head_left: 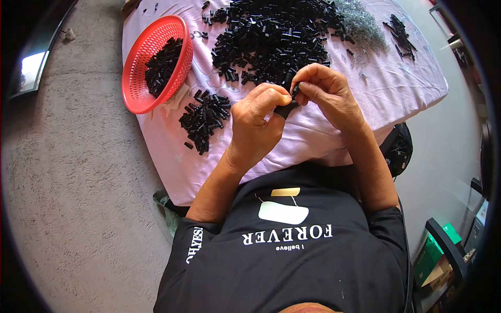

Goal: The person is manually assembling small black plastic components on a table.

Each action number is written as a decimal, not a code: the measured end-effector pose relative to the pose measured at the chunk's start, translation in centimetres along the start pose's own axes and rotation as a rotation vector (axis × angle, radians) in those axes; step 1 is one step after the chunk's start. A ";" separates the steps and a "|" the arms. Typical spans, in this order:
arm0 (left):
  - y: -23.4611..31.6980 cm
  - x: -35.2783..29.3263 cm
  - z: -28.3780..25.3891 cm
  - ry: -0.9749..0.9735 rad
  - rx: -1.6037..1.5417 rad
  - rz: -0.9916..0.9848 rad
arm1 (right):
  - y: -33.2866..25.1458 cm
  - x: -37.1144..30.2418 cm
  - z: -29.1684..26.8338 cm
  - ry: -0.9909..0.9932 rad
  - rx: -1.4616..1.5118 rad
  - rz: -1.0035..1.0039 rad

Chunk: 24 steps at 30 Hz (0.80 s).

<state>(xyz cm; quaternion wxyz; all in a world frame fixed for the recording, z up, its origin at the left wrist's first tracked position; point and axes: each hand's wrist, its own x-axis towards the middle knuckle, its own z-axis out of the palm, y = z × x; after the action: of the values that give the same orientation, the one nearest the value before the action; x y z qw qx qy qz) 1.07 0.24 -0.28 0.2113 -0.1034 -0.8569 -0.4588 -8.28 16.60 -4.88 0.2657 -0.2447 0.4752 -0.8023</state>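
Note:
My left hand [257, 116] and my right hand [330, 97] meet over the near part of the pink cloth. Between their fingertips is a small black plastic piece [296, 92], mostly covered by the fingers. The left hand's fingers are closed around its lower end, and a black sleeve-like cover [285, 110] shows at the left thumb. My right thumb and forefinger pinch the upper end. Just beyond the hands spreads a large heap of short black tubes [271, 44]. A smaller heap of similar black tubes [204, 121] lies left of my left hand.
A red mesh basket [132, 68] tilts at the table's left side, with black tubes inside. Thin silver wire pieces, perhaps springs [362, 26], lie at the far right, near some slender black parts [401, 37]. The pink-covered table [417, 86] has concrete floor [78, 172] to its left.

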 end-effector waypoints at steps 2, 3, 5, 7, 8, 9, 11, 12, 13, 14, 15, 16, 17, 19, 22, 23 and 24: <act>0.1 0.0 0.1 0.007 -0.001 -0.002 | 0.0 0.0 -0.2 -0.013 -0.001 0.014; 0.2 0.0 0.1 0.010 0.004 -0.008 | 0.1 0.0 -0.2 -0.014 0.010 0.026; 0.2 0.1 0.1 0.013 0.009 -0.013 | 0.2 0.0 -0.3 -0.015 0.020 0.038; 0.3 0.2 0.0 0.005 0.024 -0.004 | 0.1 0.0 -0.3 0.000 0.028 0.057; 0.3 0.2 0.0 0.006 0.024 -0.004 | 0.1 0.0 -0.3 -0.001 0.027 0.057; 0.3 0.2 -0.1 0.018 0.020 -0.003 | 0.0 0.0 -0.2 -0.001 0.026 0.065; 0.2 0.1 -0.1 0.029 0.013 -0.002 | 0.0 0.0 -0.3 0.000 0.023 0.073; 0.2 0.1 -0.2 0.032 0.012 0.003 | 0.0 0.0 -0.3 0.001 0.035 0.080; 0.2 0.1 -0.2 0.035 0.011 0.007 | 0.0 0.0 -0.3 0.001 0.047 0.088; 0.3 0.0 -0.2 0.036 0.012 0.007 | 0.0 -0.1 -0.3 0.000 0.047 0.088; 0.3 0.1 -0.3 0.029 0.021 0.004 | -0.1 -0.1 -0.3 -0.003 0.052 0.097; 0.4 0.1 -0.3 0.021 0.031 0.001 | -0.2 -0.1 -0.2 -0.006 0.058 0.107; 0.5 0.1 -0.3 0.022 0.031 0.001 | -0.2 -0.1 -0.2 -0.006 0.058 0.107; 0.6 0.2 -0.3 0.002 0.042 -0.001 | -0.1 -0.1 -0.2 -0.009 0.058 0.101; 0.6 0.2 -0.3 0.002 0.040 -0.006 | -0.2 -0.1 -0.2 -0.010 0.066 0.121; 0.6 0.2 -0.3 0.002 0.041 -0.006 | -0.3 -0.1 -0.2 -0.010 0.067 0.121; 0.6 0.2 -0.3 0.002 0.040 -0.012 | -0.3 -0.1 -0.2 -0.012 0.067 0.128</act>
<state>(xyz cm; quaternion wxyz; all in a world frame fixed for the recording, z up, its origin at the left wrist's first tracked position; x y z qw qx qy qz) 1.19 0.31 0.36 0.2114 -0.0934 -0.8662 -0.4431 -8.37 16.96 -4.68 0.3274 -0.2094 0.4611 -0.7977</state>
